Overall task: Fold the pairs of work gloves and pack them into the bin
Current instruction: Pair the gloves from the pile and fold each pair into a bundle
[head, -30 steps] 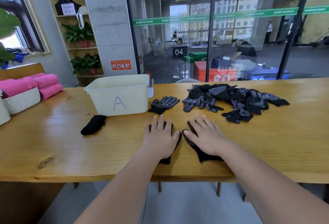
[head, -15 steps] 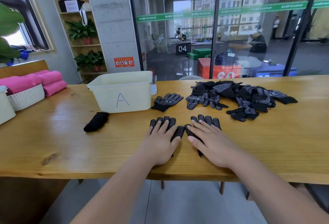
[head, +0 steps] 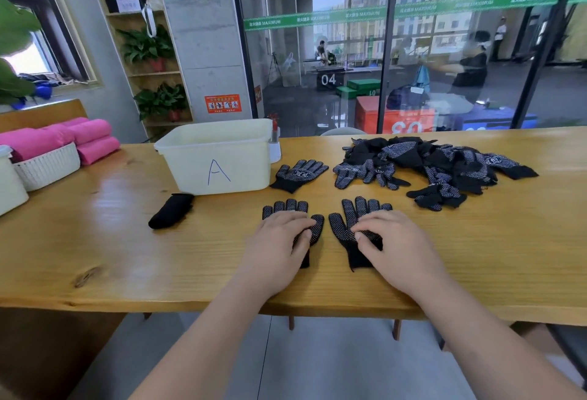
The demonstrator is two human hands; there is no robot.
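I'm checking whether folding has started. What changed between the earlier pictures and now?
Both hands slid back toward the person along the two flat gloves: the left hand now leaves the fingers of the left glove uncovered, the right hand likewise on the right glove. Nothing was picked up or let go, no fold yet. The bin, glove pile, single glove and folded bundle stayed put.
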